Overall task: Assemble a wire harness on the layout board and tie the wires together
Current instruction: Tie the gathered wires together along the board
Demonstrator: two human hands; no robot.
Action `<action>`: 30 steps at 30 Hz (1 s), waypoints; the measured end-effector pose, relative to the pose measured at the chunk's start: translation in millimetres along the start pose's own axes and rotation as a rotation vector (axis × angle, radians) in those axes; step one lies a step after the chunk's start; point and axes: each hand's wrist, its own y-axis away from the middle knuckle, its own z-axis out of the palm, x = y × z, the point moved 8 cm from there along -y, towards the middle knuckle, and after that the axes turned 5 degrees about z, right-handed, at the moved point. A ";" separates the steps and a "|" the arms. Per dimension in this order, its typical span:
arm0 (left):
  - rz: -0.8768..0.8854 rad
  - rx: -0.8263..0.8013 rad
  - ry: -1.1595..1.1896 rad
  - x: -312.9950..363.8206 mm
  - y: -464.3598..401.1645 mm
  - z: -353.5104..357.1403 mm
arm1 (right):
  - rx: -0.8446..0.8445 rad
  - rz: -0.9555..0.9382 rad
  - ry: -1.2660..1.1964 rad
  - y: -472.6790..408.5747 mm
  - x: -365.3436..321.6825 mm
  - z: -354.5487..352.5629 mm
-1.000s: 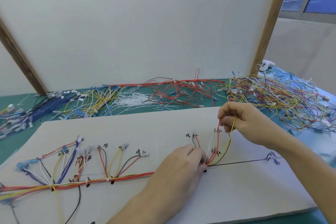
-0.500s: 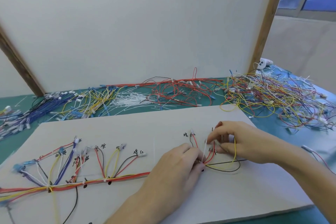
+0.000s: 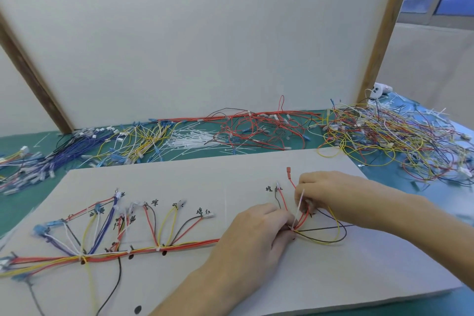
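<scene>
A white controller-like device (image 3: 379, 90) lies beside the upright wooden post (image 3: 384, 31).

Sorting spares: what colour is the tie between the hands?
White cable tie, head view.

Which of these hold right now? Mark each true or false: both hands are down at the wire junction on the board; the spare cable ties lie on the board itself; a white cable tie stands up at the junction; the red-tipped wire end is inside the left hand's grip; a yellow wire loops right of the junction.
1. True: the left hand and right hand meet at the junction on the layout board.
2. False: the spare cable ties lie on the green mat behind the board.
3. True: a white cable tie stands there.
4. False: the red-tipped wire end sticks up free.
5. True: the yellow wire loops right.
</scene>
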 end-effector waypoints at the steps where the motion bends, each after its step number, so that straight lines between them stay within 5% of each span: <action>1: -0.003 0.004 0.008 -0.5 0.2 -0.4 | 0.001 -0.038 0.039 4.6 -2.3 -3.0; 6: 0.003 0.020 0.024 0.0 0.0 -1.2 | 0.068 -0.170 0.199 14.9 -19.3 -10.1; 9: 0.012 0.032 0.024 0.9 1.0 -1.8 | 0.251 -0.232 0.241 29.8 -33.6 -25.3; 21: -0.002 0.066 0.048 1.6 -1.6 -4.2 | 0.500 -0.181 0.172 41.9 -28.7 -23.4; 26: -0.030 0.064 0.068 -1.5 -1.0 -2.5 | 0.360 0.101 -0.528 30.8 3.8 -10.2; 30: -0.028 0.068 0.065 1.0 -1.5 -3.2 | 0.154 0.137 -0.832 26.2 5.1 -11.1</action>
